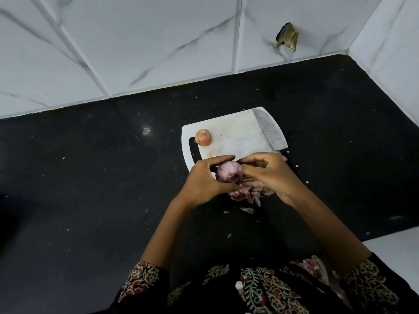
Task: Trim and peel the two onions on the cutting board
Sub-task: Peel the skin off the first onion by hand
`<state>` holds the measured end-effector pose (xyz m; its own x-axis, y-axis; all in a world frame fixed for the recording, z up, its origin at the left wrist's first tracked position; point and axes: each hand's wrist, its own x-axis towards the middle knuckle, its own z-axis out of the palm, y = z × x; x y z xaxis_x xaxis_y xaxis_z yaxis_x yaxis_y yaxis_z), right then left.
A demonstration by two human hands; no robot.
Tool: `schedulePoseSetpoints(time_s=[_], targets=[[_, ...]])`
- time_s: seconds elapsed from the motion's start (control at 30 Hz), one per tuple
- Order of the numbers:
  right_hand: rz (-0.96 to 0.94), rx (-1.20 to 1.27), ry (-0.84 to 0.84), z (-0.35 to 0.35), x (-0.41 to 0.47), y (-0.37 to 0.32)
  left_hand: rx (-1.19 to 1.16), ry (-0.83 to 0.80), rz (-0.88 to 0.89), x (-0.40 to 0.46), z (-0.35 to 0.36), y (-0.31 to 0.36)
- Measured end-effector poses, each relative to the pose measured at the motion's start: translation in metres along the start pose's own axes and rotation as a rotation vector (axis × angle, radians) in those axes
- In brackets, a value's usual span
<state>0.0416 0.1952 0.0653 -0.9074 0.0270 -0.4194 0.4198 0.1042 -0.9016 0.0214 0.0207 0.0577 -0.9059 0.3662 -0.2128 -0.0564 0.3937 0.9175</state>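
A pale purple peeled onion [226,172] is held above the near edge of the white cutting board [235,134]. My left hand [205,180] grips it from the left. My right hand [265,174] pinches at its right side with curled fingers. A second onion [203,137], orange-brown and with its skin on, sits at the board's left end beside the handle slot. A broad knife [268,130] lies along the board's right edge, its handle hidden behind my right hand. Purple onion skins [246,194] lie piled under my hands.
The board rests on a black countertop [102,177] that meets white marble-look wall tiles [136,41] at the back and right. A broken patch [287,38] marks the wall. Small skin scraps [247,210] lie on the counter near me.
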Motion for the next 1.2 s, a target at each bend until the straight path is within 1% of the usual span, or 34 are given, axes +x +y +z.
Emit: schedulePoseSetpoints(time_s=[0.13,0.2,0.4,0.57,0.63,0.8,1.0,1.07,1.13,1.2], targets=[[-0.103,-0.246,0.067,0.013,-0.002,0.003,0.072,0.036,0.020,0.001,0.004,0.001],[-0.114,-0.261,0.090,0.014,-0.002,0.002,0.092,0.038,0.034,0.001,0.005,0.001],[-0.008,-0.113,0.011,0.003,0.003,0.003,0.058,0.016,0.026,-0.002,0.004,-0.002],[-0.010,0.027,0.018,-0.005,0.000,0.000,-0.086,0.004,-0.024,-0.003,0.000,-0.002],[-0.028,0.059,0.027,-0.005,-0.001,0.000,-0.108,0.007,-0.023,-0.002,-0.002,-0.001],[-0.065,0.016,0.040,0.003,-0.001,-0.001,-0.109,-0.001,0.003,0.001,-0.003,-0.001],[-0.052,0.166,-0.003,-0.012,0.005,-0.003,-0.316,-0.065,0.003,-0.006,-0.008,-0.006],[-0.063,0.115,0.003,-0.011,0.006,-0.001,-0.367,-0.086,0.012,-0.006,-0.008,-0.009],[-0.065,-0.006,0.019,-0.007,0.008,0.007,-0.404,-0.102,0.014,-0.005,-0.006,-0.010],[-0.077,-0.146,0.078,-0.002,0.009,0.016,-0.422,-0.114,0.019,-0.004,-0.006,-0.010]])
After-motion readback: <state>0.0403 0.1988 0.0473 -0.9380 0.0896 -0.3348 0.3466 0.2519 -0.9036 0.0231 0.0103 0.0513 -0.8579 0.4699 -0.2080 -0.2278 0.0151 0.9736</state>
